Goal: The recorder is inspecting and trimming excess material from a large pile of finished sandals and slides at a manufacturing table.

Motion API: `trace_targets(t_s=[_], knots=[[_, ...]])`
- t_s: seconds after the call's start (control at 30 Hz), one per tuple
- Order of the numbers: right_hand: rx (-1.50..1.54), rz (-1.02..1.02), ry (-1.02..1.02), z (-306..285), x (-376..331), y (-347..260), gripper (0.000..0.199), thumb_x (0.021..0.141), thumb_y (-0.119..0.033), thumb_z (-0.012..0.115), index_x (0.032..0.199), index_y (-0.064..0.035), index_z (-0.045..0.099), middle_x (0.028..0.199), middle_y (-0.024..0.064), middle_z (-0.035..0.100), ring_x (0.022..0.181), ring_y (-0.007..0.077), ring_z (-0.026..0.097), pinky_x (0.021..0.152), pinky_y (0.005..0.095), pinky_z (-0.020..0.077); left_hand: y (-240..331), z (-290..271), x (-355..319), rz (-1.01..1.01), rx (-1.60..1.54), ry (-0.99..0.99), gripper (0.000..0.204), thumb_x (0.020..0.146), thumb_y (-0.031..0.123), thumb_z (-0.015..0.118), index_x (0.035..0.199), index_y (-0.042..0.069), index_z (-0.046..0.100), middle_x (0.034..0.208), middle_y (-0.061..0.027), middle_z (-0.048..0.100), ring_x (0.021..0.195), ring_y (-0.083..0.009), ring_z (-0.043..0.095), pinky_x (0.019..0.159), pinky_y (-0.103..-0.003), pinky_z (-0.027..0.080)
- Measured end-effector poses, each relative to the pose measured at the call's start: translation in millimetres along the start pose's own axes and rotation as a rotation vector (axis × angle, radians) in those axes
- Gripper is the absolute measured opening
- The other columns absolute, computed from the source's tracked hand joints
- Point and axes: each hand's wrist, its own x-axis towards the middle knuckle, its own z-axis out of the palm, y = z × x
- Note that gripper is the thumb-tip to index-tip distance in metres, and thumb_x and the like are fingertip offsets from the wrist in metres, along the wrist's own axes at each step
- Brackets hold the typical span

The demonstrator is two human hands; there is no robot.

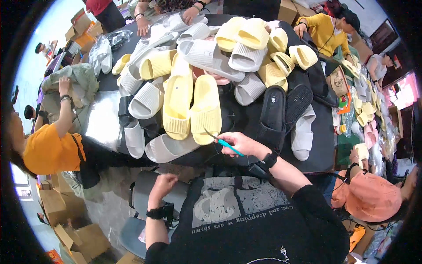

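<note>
Teal-handled snips: pinched in right hand at the near edge of the counter, blade tips aimed toward 10 o'clock, just beside the heel of a yellow slide sandal.

From the left:
- Person in orange top at 9 o'clock of the counter, one arm raised onto a grey-green bundle.
- Cardboard boxes on the floor at 7 o'clock.
- Left hand: low, off the counter, over a grey seat; fingers curled and pressed together; whether anything is pinched cannot be told. Black wrist device worn.
- Pale grey slide sandal lying on the counter edge, at 9 o'clock of the snips.
- Second yellow slide sandal alongside the first, both soles up, toes toward 12 o'clock.
- Heap of grey, white and yellow slide sandals piled across the middle and far side of the counter.
- Right hand: closed around the snips handle, black strap on the wrist.
- Black slide sandals at 2 o'clock of the right hand, soles up.
- White slide sandal at 3 o'clock, near the counter edge.
- Person in yellow top at the far right corner, toward 1 o'clock.
- Person in orange hat at 4 o'clock.
</note>
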Motion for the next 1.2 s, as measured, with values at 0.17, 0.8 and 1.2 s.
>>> trace_targets(t_s=[0.17,0.8,1.2], knots=[[0.028,-0.088,0.129,-8.5,-12.5,3.2,0.037,0.082,-0.011,0.063,0.118,-0.0063,0.052,0.072,-0.004,0.054,0.053,0.0046,0.05,0.047,0.0206,0.043,-11.7,-3.4,-24.8,-0.218,0.207,-0.23,0.029,0.081,0.022,0.064,0.105,0.005,0.064,0.097,-0.0186,0.065,0.095,-0.0355,0.061,0.08,-0.041,0.05],[-0.027,-0.066,0.231,-9.1,-63.8,14.2,0.042,0.082,-0.012,0.064,0.122,-0.0032,0.051,0.081,-0.0006,0.057,0.061,0.006,0.054,0.056,0.0214,0.046,161.8,-74.4,141.4,0.494,0.693,0.173,0.051,0.073,0.027,0.072,0.117,0.008,0.056,0.089,-0.0177,0.063,0.087,-0.0342,0.06,0.078,-0.042,0.045],[-0.038,-0.298,0.348,-5.8,-81.3,-1.2,0.05,0.083,-0.008,0.064,0.127,-0.0009,0.044,0.085,0.001,0.055,0.075,0.0076,0.053,0.07,0.0232,0.0461,166.8,-52.0,121.6,0.261,-0.141,0.196,0.032,0.081,0.015,0.064,0.106,-0.003,0.057,0.085,-0.0163,0.065,0.078,-0.0239,0.063,0.07,-0.034,0.049]])
